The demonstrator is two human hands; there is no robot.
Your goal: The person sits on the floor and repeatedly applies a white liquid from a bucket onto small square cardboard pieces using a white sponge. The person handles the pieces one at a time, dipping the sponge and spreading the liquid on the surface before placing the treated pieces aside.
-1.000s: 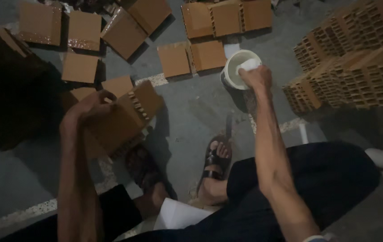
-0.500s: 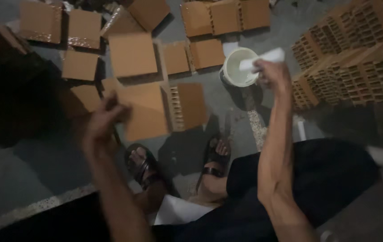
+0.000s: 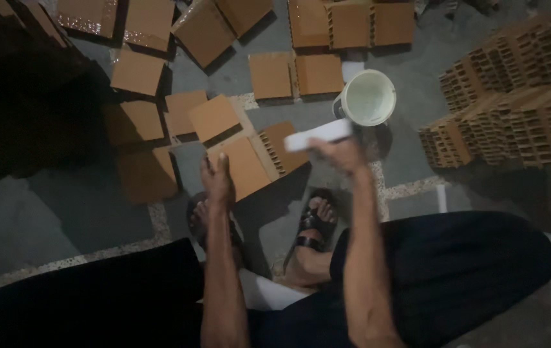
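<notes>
Far left, a dark shadow covers the floor [image 3: 63, 212], which is grey concrete with a pale speckled strip across it. Beside the shadow, flat orange-brown bricks [image 3: 137, 71] lie scattered, some touching, some apart.

The left hand [image 3: 217, 183] reaches forward with its fingers held straight and close together, its tips touching or just over the near edge of a brick [image 3: 243, 167]; which of the two cannot be told. That brick is a square, orange-brown block with a smooth top face and a row of holes along its right side. It lies on the floor just ahead of the person's sandalled feet [image 3: 311, 225], tilted against its neighbours.

The right hand [image 3: 346, 154] is closed around a white, flat, oblong object [image 3: 319, 135], blurred, held just over the brick's right corner.

Just beyond that hand stands a white bucket [image 3: 369, 96], pale inside. Far right, hollow bricks are piled in a stack [image 3: 520, 96], their holed ends showing.
</notes>
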